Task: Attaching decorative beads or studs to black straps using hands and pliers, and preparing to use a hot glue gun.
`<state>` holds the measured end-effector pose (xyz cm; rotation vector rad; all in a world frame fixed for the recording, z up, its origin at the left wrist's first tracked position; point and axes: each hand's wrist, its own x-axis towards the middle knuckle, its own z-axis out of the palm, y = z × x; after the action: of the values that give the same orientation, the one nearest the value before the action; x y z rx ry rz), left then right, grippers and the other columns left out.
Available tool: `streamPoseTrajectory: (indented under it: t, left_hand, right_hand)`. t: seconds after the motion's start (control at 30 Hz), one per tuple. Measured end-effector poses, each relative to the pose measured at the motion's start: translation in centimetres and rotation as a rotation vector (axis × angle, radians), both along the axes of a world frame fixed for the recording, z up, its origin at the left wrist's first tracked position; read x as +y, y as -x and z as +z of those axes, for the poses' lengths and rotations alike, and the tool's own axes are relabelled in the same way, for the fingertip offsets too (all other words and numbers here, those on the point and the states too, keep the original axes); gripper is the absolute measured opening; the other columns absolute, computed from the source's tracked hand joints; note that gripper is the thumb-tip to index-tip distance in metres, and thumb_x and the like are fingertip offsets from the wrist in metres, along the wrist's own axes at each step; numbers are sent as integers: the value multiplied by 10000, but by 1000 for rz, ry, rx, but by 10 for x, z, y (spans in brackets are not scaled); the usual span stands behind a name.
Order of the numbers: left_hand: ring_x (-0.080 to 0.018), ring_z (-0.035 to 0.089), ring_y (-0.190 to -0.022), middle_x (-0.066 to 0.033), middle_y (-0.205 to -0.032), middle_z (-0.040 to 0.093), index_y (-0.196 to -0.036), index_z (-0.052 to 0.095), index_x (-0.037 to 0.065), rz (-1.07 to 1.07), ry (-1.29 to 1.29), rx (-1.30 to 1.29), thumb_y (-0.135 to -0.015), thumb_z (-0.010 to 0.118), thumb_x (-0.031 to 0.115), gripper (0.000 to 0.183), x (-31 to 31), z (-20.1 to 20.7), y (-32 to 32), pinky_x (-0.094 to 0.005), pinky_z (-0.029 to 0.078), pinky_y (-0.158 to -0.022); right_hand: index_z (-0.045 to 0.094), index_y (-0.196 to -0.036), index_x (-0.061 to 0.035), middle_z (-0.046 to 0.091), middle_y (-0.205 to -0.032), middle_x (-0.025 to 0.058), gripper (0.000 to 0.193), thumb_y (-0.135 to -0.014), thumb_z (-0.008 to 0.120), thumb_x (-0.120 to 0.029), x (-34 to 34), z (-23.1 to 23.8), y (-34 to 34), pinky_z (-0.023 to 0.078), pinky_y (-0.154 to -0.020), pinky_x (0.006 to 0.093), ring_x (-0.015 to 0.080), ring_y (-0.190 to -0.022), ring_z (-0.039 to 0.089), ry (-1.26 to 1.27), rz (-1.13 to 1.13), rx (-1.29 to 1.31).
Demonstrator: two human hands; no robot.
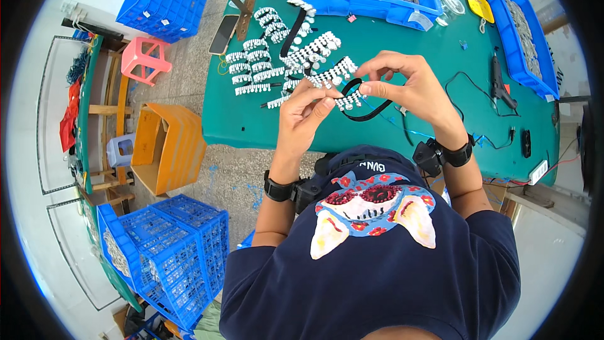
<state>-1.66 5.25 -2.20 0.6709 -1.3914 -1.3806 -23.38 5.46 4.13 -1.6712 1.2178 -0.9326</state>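
Over the near part of the green table, both hands pinch a black headband (376, 112) with a strip of white and silvery beads (347, 102) along it. My left hand (305, 113) grips the strip's left end between thumb and fingers. At the other end, my right hand (406, 85) pinches it with thumb and forefinger. The black band loops round below my right fingers. Just beyond the hands lie more beaded bands (324, 50), partly hidden by my left fingers. Several curved beaded bands (257, 66) lie in rows farther left.
A blue tray (352, 5) of silvery cords stands at the far edge, another blue tray (546, 85) at the right. A black glue gun (498, 82) with its cable lies at right; a phone (223, 34) at left. Blue crates (214, 233) and a pink stool (143, 56) stand left of the table.
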Motion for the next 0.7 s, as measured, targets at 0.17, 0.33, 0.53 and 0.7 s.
streamPoseTrajectory:
  t: [0.17, 0.33, 0.53, 0.7]
  left_hand:
    - [-71, 469, -727, -20, -873, 498, -1020, 675, 4, -76, -85, -5, -894, 606, 81, 163, 1, -3, -3, -199, 355, -595]
    - [-50, 469, -633, -4, -815, 541, -1015, 685, 30, -91, -225, -221, -891, 601, 103, 167, 4, 1, 7, -190, 326, -507]
    - [-53, 506, -603, -16, -813, 545, -945, 681, 19, 0, -169, -290, -856, 674, 116, 131, 0, -14, 16, -181, 321, -468]
    - [-75, 518, -589, -28, -852, 554, -944, 674, 6, 101, -207, -190, -867, 664, 123, 141, 4, -4, 13, -203, 399, -522]
  right_hand:
    - [714, -853, -92, 632, -732, 2, 139, -778, 742, -206, -2, -14, 5, 388, -645, 267, 103, -699, 551, 49, 101, -24]
    - [702, -835, -58, 612, -706, 30, 146, -787, 731, -193, 2, -26, -2, 412, -607, 287, 117, -674, 547, 4, 74, 74]
    - [699, -865, -20, 646, -709, 57, 179, -851, 665, -195, -6, -32, 6, 450, -590, 260, 112, -611, 556, -51, 6, 19]
    - [705, -863, -7, 666, -704, 31, 214, -882, 635, -209, -21, -10, 25, 466, -598, 253, 69, -642, 568, -65, 130, 73]
